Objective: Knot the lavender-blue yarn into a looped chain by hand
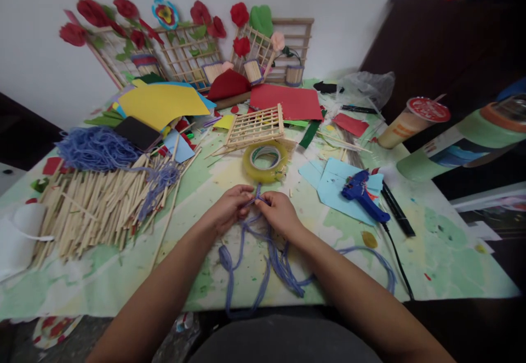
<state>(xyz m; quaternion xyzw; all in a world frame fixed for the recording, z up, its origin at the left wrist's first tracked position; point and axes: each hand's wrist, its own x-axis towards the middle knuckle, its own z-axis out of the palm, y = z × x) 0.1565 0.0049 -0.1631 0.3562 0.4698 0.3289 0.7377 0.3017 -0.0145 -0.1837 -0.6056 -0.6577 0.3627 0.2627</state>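
Left hand point(234, 207): fingertips pinching violet-blue yarn point(283, 272). Right hand point(281, 215): thumb and fingers closed on same yarn, just beside left. Yarn located at table centre, near side; loose strands trail below hands over tablecloth point(439, 248), one length showing beyond right forearm. Tape roll point(265, 174) lies flat just past fingertips; stick lattice point(257, 127) behind it. Left side: loose sticks point(94, 209), yarn heap point(98, 149) beyond. Right side: blue glue gun point(364, 196) on light-blue paper point(332, 182), black marker point(398, 209) alongside.
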